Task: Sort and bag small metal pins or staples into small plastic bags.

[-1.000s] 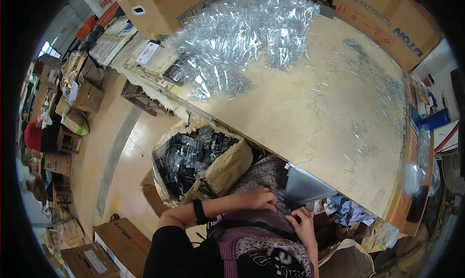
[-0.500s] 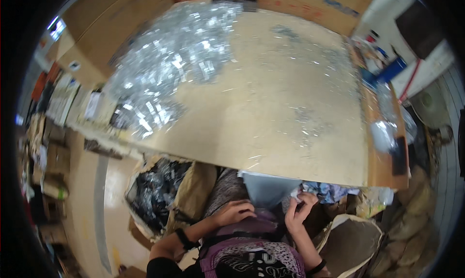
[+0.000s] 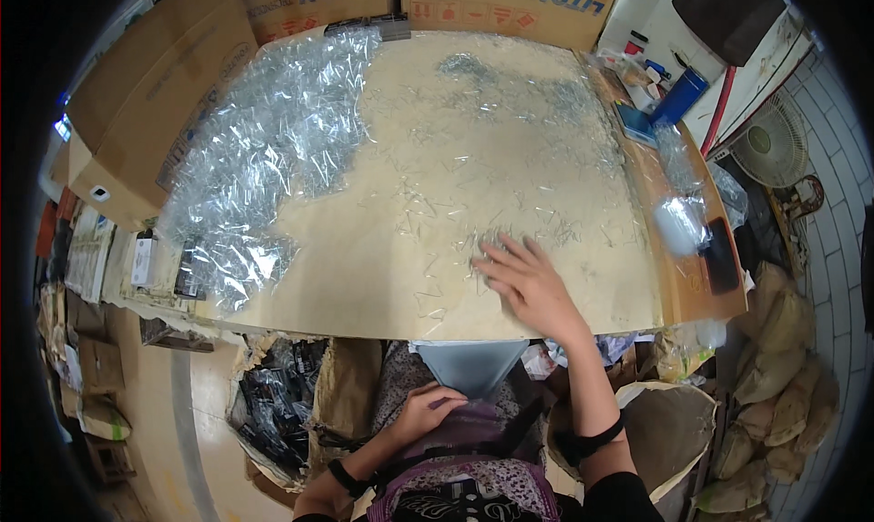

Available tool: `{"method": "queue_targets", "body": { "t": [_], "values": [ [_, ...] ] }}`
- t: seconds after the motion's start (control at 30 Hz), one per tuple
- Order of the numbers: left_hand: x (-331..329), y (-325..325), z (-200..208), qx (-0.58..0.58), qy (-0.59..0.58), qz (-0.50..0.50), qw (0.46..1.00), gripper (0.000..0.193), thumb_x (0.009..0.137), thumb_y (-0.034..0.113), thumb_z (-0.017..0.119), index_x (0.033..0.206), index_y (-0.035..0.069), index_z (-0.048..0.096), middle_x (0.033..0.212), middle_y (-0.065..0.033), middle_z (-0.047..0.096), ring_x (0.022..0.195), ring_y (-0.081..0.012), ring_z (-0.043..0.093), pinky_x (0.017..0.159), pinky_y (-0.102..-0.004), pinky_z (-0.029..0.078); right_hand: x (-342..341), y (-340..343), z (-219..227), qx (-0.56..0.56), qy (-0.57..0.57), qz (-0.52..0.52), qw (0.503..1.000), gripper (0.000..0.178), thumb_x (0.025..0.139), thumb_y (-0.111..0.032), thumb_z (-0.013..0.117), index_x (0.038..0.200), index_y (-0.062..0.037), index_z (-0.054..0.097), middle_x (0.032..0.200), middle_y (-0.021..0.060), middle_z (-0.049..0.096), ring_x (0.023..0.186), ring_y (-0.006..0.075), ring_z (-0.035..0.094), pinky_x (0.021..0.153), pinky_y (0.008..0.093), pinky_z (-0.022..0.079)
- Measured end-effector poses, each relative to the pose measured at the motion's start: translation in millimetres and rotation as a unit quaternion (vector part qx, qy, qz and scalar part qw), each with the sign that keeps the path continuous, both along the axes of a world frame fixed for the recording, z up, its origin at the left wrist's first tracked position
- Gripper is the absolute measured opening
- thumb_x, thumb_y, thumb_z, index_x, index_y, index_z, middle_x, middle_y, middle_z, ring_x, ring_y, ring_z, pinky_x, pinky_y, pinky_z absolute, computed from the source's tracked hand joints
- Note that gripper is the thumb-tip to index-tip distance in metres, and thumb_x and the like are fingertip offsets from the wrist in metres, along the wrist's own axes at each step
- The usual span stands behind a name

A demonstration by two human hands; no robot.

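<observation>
My right hand (image 3: pixel 537 290) is over the front part of the tabletop (image 3: pixel 364 290), fingers spread and slightly blurred. Its fingertips are at a small scatter of thin, clear, shiny strips (image 3: pixel 546 223); whether they touch cannot be told. My left hand (image 3: pixel 426 414) rests low at my lap against the purple apron (image 3: pixel 473 422), fingers curled together. What they close on, if anything, is hidden. Beside it, a grey-blue tray or chute (image 3: pixel 469 367) sticks out from under the table's front edge. A big heap of clear plastic strips (image 3: pixel 273 131) covers the table's left side.
A sack of dark pieces (image 3: pixel 278 413) stands at lower left, and an open sack (image 3: pixel 669 431) at lower right. Cardboard boxes (image 3: pixel 319 12) wall the table's back and left. Along the right ledge are a blue cylinder (image 3: pixel 680 96) and a dark phone (image 3: pixel 721 254). A fan (image 3: pixel 769 144) stands beyond.
My right hand has risen from beside the grey-blue tray to the tabletop, its pinched fingers now spread; the whitish bit at its fingertips no longer shows. My left hand stays low. The view has shifted.
</observation>
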State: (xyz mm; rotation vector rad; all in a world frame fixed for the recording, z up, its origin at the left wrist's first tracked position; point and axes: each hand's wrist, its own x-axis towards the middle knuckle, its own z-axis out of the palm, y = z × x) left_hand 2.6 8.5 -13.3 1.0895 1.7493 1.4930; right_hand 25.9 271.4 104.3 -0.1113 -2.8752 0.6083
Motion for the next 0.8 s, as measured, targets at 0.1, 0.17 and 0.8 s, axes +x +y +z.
{"method": "queue_targets", "body": {
  "t": [0.1, 0.17, 0.8],
  "values": [
    [0, 1, 12, -0.027, -0.036, 0.007, 0.999, 0.009, 0.078, 0.004, 0.070, 0.086, 0.000, 0.067, 0.083, -0.0085, 0.066, 0.076, -0.0179, 0.061, 0.071, -0.0280, 0.049, 24, 1, -8, -0.102, 0.058, 0.004, 0.993, 0.042, 0.085, -0.011, 0.054, 0.126, -0.0126, 0.053, 0.138, 0.0113, 0.044, 0.130, 0.0318, 0.037, 0.110, 0.0488, 0.021],
    [0, 1, 15, -0.025, -0.038, 0.003, 0.999, 0.009, 0.078, 0.004, 0.070, 0.086, 0.000, 0.067, 0.082, -0.0085, 0.065, 0.076, -0.0181, 0.061, 0.071, -0.0280, 0.049, 35, -9, -8, -0.197, 0.119, -0.024, 0.973, 0.044, 0.084, -0.010, 0.055, 0.127, -0.0132, 0.052, 0.137, 0.0137, 0.045, 0.129, 0.0318, 0.038, 0.109, 0.0507, 0.021],
    [-1, -5, 30, -0.042, -0.060, -0.028, 0.997, 0.008, 0.074, 0.005, 0.073, 0.082, 0.003, 0.070, 0.080, -0.0062, 0.066, 0.075, -0.0158, 0.060, 0.069, -0.0271, 0.047, 90, -87, -35, -0.061, 0.225, -0.051, 0.971, 0.036, 0.071, 0.000, 0.048, 0.101, -0.0087, 0.067, 0.109, 0.0100, 0.062, 0.105, 0.0271, 0.058, 0.093, 0.0425, 0.038]
  ]
}}
